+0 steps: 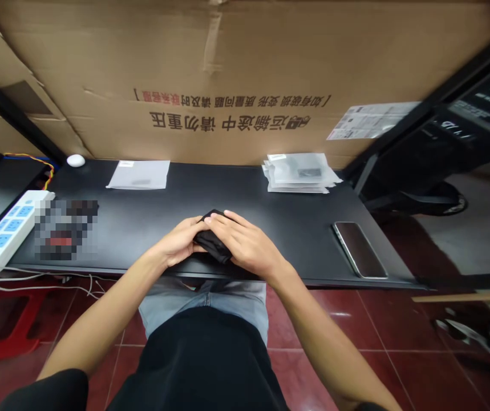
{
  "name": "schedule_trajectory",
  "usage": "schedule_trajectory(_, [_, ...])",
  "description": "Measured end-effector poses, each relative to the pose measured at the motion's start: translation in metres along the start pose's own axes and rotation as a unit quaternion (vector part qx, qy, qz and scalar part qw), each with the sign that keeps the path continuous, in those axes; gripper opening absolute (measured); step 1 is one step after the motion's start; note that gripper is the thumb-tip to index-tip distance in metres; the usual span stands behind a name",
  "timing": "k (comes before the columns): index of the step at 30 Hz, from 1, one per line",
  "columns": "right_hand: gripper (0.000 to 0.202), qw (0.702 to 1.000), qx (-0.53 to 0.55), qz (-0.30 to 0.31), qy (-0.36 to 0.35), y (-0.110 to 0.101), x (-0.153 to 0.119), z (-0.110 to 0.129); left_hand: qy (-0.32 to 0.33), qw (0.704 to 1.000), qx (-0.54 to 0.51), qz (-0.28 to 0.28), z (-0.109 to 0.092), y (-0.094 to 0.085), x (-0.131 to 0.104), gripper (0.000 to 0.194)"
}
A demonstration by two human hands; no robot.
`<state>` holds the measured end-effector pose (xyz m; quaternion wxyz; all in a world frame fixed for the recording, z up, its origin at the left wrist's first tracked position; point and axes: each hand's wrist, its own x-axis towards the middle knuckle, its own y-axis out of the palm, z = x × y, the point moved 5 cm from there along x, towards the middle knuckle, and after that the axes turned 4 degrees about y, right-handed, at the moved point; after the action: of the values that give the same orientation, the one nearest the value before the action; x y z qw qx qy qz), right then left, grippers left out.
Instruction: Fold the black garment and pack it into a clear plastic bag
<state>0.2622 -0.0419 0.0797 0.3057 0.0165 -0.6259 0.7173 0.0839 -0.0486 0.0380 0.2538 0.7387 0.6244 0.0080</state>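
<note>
Both my hands meet at the front middle of a black table (150,211). Between them is a small folded black cloth item (213,238) resting on the tabletop. My left hand (179,242) grips its left side. My right hand (245,242) lies over its right side, fingers stretched across the top. Much of the black item is covered by my fingers.
A single clear plastic bag (139,174) lies at the back left, a stack of similar bags (298,173) at the back right. A phone (359,249) lies near the right front edge. A white power strip (8,228) and a white round object (76,160) sit left. A cardboard box (245,74) stands behind.
</note>
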Motion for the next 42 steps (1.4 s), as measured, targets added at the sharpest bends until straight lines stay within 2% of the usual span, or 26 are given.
schedule_trajectory(3, [0.068, 0.999, -0.028, 0.019, -0.014, 0.004, 0.001, -0.011, 0.020, 0.996, 0.087, -0.001, -0.015, -0.026, 0.003, 0.039])
schedule_trajectory(5, [0.065, 0.999, -0.037, 0.028, -0.012, 0.003, -0.002, -0.020, 0.070, 0.976, 0.203, -0.038, -0.037, -0.061, 0.006, 0.044])
schedule_trajectory(6, [0.065, 0.999, -0.038, 0.037, -0.006, 0.002, -0.004, -0.024, 0.124, 0.948, 0.278, -0.089, -0.054, -0.085, 0.007, 0.051])
schedule_trajectory(7, [0.064, 0.998, -0.037, 0.051, 0.000, 0.002, -0.007, -0.028, 0.179, 0.905, 0.359, -0.143, -0.073, -0.110, 0.007, 0.062])
schedule_trajectory(9, [0.063, 0.995, -0.035, 0.093, 0.008, 0.006, -0.011, -0.033, 0.237, 0.788, 0.523, -0.224, -0.105, -0.159, 0.007, 0.073])
schedule_trajectory(11, [0.066, 0.991, -0.027, 0.132, 0.023, 0.012, -0.016, -0.037, 0.214, 0.677, 0.669, -0.222, -0.124, -0.200, 0.013, 0.070])
schedule_trajectory(12, [0.070, 0.989, -0.021, 0.143, 0.036, 0.016, -0.019, -0.038, 0.191, 0.640, 0.715, -0.206, -0.129, -0.218, 0.016, 0.068])
schedule_trajectory(14, [0.081, 0.987, -0.006, 0.145, 0.068, 0.023, -0.023, -0.042, 0.157, 0.600, 0.767, -0.165, -0.135, -0.244, 0.022, 0.063])
schedule_trajectory(17, [0.098, 0.985, 0.010, 0.137, 0.102, 0.031, -0.026, -0.046, 0.143, 0.584, 0.786, -0.142, -0.138, -0.257, 0.025, 0.050])
schedule_trajectory(21, [0.102, 0.981, 0.000, 0.139, 0.137, 0.033, -0.027, -0.049, 0.134, 0.538, 0.820, -0.145, -0.134, -0.241, 0.027, 0.036])
schedule_trajectory(23, [0.100, 0.977, -0.014, 0.140, 0.162, 0.031, -0.028, -0.051, 0.129, 0.518, 0.834, -0.139, -0.125, -0.225, 0.028, 0.036])
schedule_trajectory(26, [0.099, 0.972, -0.026, 0.125, 0.197, 0.029, -0.032, -0.055, 0.144, 0.513, 0.838, -0.120, -0.106, -0.195, 0.028, 0.034])
schedule_trajectory(28, [0.100, 0.975, -0.015, 0.102, 0.199, 0.026, -0.034, -0.057, 0.166, 0.525, 0.830, -0.091, -0.090, -0.170, 0.026, 0.029])
schedule_trajectory(30, [0.101, 0.981, 0.012, 0.076, 0.175, 0.022, -0.036, -0.056, 0.188, 0.551, 0.811, -0.060, -0.074, -0.143, 0.024, 0.024])
schedule_trajectory(32, [0.100, 0.990, 0.043, 0.060, 0.122, 0.016, -0.035, -0.047, 0.214, 0.578, 0.787, -0.036, -0.060, -0.118, 0.022, 0.023])
schedule_trajectory(35, [0.087, 0.995, 0.062, 0.075, 0.006, 0.010, -0.028, -0.022, 0.266, 0.614, 0.743, 0.008, -0.043, -0.084, 0.018, 0.024])
schedule_trajectory(38, [0.072, 0.989, 0.061, 0.108, -0.082, 0.012, -0.017, 0.001, 0.309, 0.631, 0.711, 0.046, -0.029, -0.060, 0.014, 0.025])
schedule_trajectory(42, [0.078, 0.980, 0.066, 0.142, -0.119, 0.024, -0.006, 0.005, 0.358, 0.662, 0.655, 0.067, -0.021, -0.042, 0.005, 0.025])
